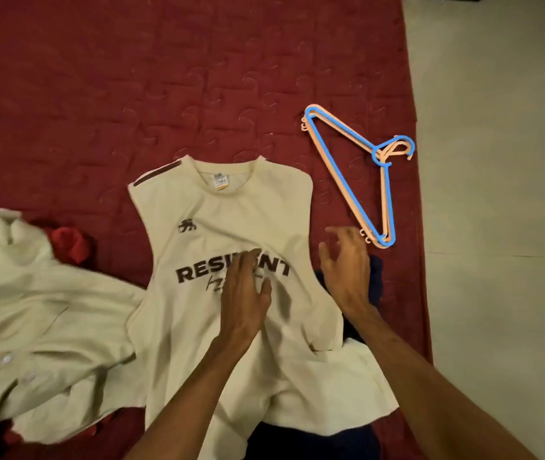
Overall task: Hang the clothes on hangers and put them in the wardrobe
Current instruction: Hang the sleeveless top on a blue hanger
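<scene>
While the left hand (248, 293) lies flat, fingers straight, pinning the sleeveless shirt (224, 210) smooth on the bedspread (131, 78), the right hand (347, 263) hovers empty, fingers spread, apparently bound for the hangers (349, 184) nearby

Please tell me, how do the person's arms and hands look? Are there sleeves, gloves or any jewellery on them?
The left hand and the right hand wear no gloves. The left forearm and the right forearm are uncovered; no sleeve reaches into the picture. No watch or bracelet shows at either wrist. No ring is visible, though the fingers are slightly blurred.
</scene>
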